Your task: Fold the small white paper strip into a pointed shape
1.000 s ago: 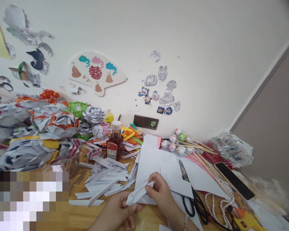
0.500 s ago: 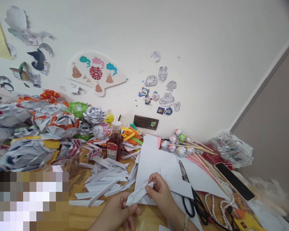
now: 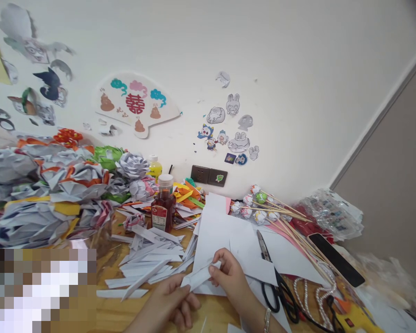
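Note:
A narrow folded strip of white paper (image 3: 198, 277) is stretched between my two hands, slanting up to the right. My left hand (image 3: 175, 298) pinches its lower left end with the thumb on top. The upper right end is gripped between thumb and fingers of my right hand (image 3: 228, 273), which wears a bracelet at the wrist. Beneath the strip lie white paper sheets (image 3: 215, 236). Black-handled scissors (image 3: 272, 277) rest on the sheets just right of my right hand. Left of the hands is a loose heap of cut white paper strips (image 3: 152, 259).
Folded paper flowers (image 3: 72, 185) pile up at the left. A brown bottle (image 3: 162, 203) with a white cap stands behind the strips. To the right lie sticks with paper-wrapped heads (image 3: 284, 208), a black phone (image 3: 336, 259), bead strings (image 3: 324, 296) and a yellow tool (image 3: 355, 317).
My left hand has shifted slightly, its thumb now pressing flatter on the strip's lower end. My right hand keeps its pinch in nearly the same place. The view has turned a little.

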Demonstrator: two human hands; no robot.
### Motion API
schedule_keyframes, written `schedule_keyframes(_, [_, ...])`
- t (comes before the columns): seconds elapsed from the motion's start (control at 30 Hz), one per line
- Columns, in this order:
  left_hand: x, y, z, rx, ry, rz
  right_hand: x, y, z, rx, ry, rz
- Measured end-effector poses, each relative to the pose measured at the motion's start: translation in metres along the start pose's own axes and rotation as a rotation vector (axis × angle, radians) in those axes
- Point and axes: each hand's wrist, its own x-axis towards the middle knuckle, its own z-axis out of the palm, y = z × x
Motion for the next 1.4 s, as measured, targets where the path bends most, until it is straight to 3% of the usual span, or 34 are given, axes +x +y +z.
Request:
schedule_keyframes(0.27, [-0.002, 0.005, 0.004, 0.012, 0.000, -0.006, -0.005, -0.002, 0.003, -0.018, -0.028, 0.002])
schedule_keyframes(0.5, [-0.005, 0.002, 0.008, 0.226, 0.055, 0.020, -0.005, 0.000, 0.005, 0.000, -0.042, -0.010])
schedule_keyframes(1.07, [-0.008, 0.007, 0.011, 0.229, 0.015, -0.049, -0.006, -0.003, 0.005, 0.049, -0.065, 0.003])
schedule_keyframes(1.4, [-0.009, 0.006, 0.012, 0.265, 0.025, -0.006, 0.000, 0.000, 0.001, 0.035, 0.024, -0.015])
